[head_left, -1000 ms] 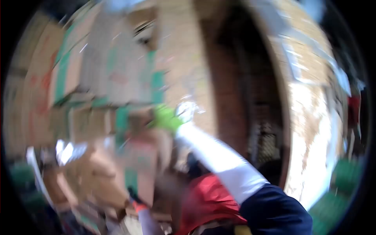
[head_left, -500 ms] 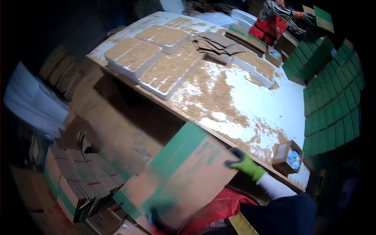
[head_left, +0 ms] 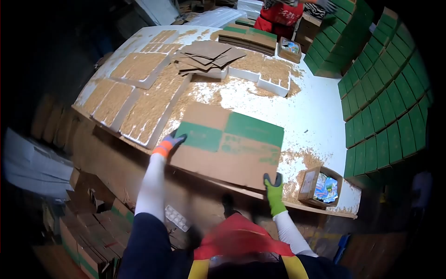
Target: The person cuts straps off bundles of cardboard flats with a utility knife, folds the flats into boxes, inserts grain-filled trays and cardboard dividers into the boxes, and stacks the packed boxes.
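Note:
A flat cardboard carton (head_left: 232,151) with green bands lies over the front edge of the white table (head_left: 320,128). My left hand (head_left: 171,142), in a purple and orange glove, grips its left edge. At its lower right corner my right hand (head_left: 273,186), in a green glove with dark fingertips, holds the edge. Behind the carton are white trays filled with brown granules (head_left: 139,67) and a pile of brown cardboard pieces (head_left: 209,56). To the right of the carton stands a small open box (head_left: 320,187) of colourful packets.
Green boxes (head_left: 388,107) are stacked high along the right side. Folded cartons (head_left: 90,232) stand at the lower left. Another person in a red apron (head_left: 281,16) is at the far side, near flat cartons (head_left: 246,39) and a second packet box (head_left: 290,49).
The carton has moved from beside the table up onto its front edge. Both hands have moved with it, and the view has turned to face the table.

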Demonstrator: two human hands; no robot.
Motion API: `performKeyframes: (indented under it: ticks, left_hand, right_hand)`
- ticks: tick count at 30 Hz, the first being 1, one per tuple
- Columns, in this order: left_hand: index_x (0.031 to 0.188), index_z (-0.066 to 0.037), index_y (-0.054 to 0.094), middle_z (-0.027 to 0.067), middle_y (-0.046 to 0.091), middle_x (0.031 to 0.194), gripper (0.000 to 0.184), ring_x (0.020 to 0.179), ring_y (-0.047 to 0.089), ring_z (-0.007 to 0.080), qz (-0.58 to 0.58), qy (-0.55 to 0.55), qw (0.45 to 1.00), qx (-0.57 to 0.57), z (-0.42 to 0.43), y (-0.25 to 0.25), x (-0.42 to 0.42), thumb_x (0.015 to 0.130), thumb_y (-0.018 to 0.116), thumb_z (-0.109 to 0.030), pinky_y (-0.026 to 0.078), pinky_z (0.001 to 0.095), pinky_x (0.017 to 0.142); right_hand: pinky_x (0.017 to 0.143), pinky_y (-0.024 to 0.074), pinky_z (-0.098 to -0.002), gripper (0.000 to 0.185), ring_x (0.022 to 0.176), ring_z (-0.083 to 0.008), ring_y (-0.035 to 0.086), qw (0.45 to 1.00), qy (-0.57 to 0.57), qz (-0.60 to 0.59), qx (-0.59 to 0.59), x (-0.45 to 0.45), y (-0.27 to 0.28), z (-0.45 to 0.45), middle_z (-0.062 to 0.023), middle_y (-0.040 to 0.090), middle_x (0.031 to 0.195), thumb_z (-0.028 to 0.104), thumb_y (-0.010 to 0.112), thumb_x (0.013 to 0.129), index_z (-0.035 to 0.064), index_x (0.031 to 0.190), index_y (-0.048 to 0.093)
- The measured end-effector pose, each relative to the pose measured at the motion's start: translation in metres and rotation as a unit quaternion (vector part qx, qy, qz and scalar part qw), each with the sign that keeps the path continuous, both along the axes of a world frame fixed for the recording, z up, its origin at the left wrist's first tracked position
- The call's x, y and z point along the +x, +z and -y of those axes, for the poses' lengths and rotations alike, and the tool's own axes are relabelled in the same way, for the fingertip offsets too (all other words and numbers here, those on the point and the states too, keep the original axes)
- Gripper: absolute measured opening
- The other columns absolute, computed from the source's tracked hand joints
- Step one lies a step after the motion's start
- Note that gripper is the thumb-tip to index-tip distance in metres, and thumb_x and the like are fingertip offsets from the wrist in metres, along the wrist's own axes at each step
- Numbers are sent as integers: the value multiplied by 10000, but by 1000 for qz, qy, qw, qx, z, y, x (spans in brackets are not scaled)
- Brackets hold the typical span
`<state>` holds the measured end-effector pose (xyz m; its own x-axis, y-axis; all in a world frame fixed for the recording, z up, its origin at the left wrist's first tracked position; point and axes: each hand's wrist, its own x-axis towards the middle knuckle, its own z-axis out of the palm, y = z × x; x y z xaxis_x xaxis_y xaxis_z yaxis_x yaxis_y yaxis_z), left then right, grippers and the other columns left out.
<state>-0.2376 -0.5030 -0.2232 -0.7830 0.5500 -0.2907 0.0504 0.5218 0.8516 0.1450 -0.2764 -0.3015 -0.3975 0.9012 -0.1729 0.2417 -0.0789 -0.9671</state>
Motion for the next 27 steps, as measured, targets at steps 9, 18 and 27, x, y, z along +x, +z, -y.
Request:
performKeyframes:
  ticks: [9,18,27]
  left_hand:
    - [1460,-5,252,148,621,1089,966,739,608,153,-28,114,991,-57,85,-39,23,730,816,-292,526,292,604]
    - [1196,-103,601,109,585,1202,538,1126,520,350,-462,-323,826,-33,50,179,5,671,700,-39,446,420,942]
    - [1391,-150,401,120,448,1393,778,1260,425,337,-604,-283,745,-27,-76,232,-60,727,699,-425,300,501,1036]
  right_hand:
    - [960,371,-349,939,1184,-330,404,967,164,195,-16,-24,52,21,-262,365,1324,358,679,832,-64,1457,120]
    - [1056,319,-448,766,1311,-359,388,897,282,227,254,-50,215,-54,-239,450,1378,504,684,777,-8,1314,496]
    - [731,487,-412,315,852,-325,622,720,351,301,518,-211,307,-51,-93,629,958,352,656,801,104,989,601]
